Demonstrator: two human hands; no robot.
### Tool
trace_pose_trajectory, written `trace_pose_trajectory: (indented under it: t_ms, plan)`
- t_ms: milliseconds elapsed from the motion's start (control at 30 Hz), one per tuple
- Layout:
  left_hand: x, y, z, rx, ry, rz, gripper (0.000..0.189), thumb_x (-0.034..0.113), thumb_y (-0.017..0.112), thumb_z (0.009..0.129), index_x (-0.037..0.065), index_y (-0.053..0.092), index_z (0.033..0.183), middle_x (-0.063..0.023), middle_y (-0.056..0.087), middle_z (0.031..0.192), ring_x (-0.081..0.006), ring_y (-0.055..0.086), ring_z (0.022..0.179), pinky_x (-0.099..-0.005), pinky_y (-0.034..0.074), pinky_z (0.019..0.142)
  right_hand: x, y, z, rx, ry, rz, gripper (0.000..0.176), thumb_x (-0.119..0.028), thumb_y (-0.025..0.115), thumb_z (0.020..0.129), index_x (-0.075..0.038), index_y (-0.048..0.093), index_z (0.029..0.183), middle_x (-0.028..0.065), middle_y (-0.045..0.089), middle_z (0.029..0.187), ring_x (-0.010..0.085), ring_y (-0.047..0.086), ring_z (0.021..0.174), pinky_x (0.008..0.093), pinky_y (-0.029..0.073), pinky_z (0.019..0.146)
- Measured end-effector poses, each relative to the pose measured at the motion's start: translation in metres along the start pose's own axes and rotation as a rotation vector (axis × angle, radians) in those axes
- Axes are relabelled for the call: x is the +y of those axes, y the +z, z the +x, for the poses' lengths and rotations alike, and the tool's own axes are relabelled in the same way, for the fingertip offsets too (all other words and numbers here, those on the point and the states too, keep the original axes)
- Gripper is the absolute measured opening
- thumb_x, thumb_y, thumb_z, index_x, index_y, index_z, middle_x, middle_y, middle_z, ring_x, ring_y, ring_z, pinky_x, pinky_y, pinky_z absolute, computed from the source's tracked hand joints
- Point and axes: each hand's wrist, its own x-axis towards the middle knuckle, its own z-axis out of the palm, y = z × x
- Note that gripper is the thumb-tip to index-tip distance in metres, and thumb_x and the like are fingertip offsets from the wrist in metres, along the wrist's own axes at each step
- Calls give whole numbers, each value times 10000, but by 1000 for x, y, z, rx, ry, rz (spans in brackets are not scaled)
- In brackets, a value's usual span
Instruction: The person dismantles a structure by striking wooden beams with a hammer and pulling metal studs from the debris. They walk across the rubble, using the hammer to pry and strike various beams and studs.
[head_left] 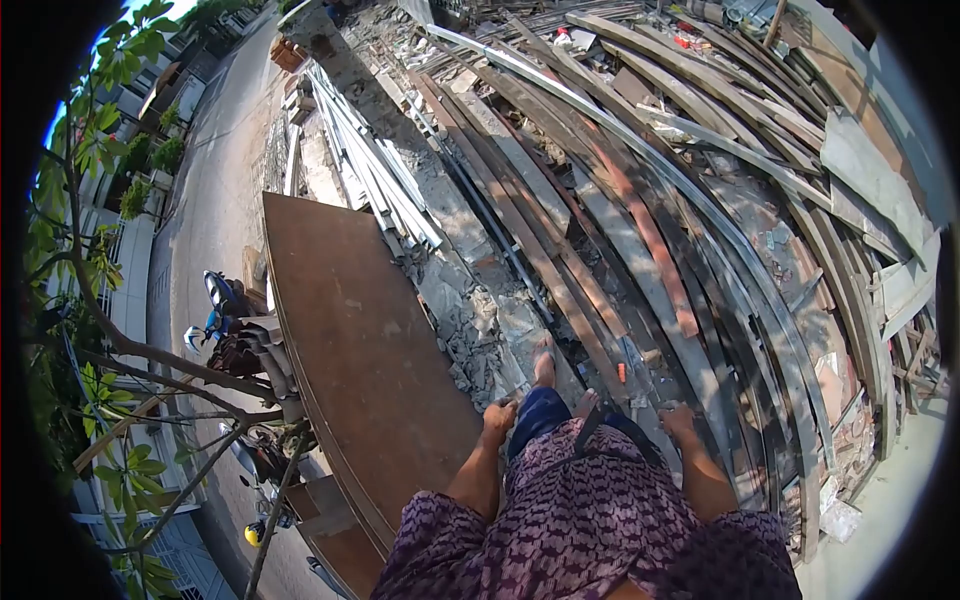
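On rubble (465, 322), bare foot (544, 366) risks slip or cut: loose chunks. Left hand (499, 416), right hand (677, 419) curled; can't tell if holding.

Branches (277, 510) partly obscure motorbike (256, 458), lower left
Left hand (500, 416) and right hand (677, 419), lower centre: grips too small to read.
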Motion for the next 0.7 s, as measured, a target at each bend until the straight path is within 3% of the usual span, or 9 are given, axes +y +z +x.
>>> trace_pose_trajectory:
  t_ms: [33,100,200,267,333,433,467,567,700]
  plan:
    - [2,3,3,-14,34,-35,342,239,624,889,-22,600,1110,-68,613,843,-161,579,711,-327,479,572,9,0,6,10,-22,-3,327,-178,663,724,-26,693,1013,100,670,716,169,633,572,301,493,512]
    - [-26,3,31,-54,58,-117,294,197,530,927,-28,579,1110,-60,581,781,-169,581,704,-343,480,553,37,10,25,83,-46,-160,302,-198,639,737,-56,703,996,107,675,725,158,639,568,298,500,517]
    - [-60,-13,64,-278,-76,-415,287,191,595,898,10,581,1120,-69,623,864,-174,595,727,-303,472,616,10,0,8,66,-77,-191,335,-252,634,739,-58,706,1002,180,688,771,236,684,650,353,534,592]
    - [-43,-16,46,-363,-137,-462,272,176,595,900,9,573,1113,-73,624,882,-182,604,748,-309,478,628,-6,-4,-4,68,-138,-242,411,-274,635,690,30,676,964,282,657,973,425,641,934,447,518,805]
    - [-28,-10,19,-191,-69,-278,273,156,603,895,25,553,1130,-75,631,907,-200,618,773,-330,502,660,-3,3,4,83,-67,-245,415,-282,639,690,39,675,951,283,656,976,422,641,941,448,516,810]
    - [-21,-14,18,-150,-96,-310,315,150,612,890,42,524,1172,-83,638,958,-213,634,813,-353,524,679,-14,4,-12,95,-9,-259,414,-295,645,694,51,676,920,286,656,963,419,644,936,449,516,817]
    - [-43,-21,45,-195,-14,-99,352,141,614,890,55,497,1211,-92,640,1007,-222,645,850,-367,540,694,-22,0,-20,111,-18,-264,411,-302,648,697,53,677,902,288,657,947,420,648,925,449,518,818]
    - [-1,-16,12,-101,-154,-237,355,144,611,895,54,496,1219,-98,638,1027,-232,643,894,-383,541,719,-22,1,-29,105,4,-214,447,-332,641,723,69,678,916,296,657,965,415,653,907,447,525,811]
    - [-3,-22,29,-138,-115,-159,375,160,592,904,62,483,1249,-123,644,1076,-259,654,942,-407,544,750,-11,4,-29,68,89,-170,421,-320,636,713,46,686,915,271,668,956,403,655,918,450,526,814]
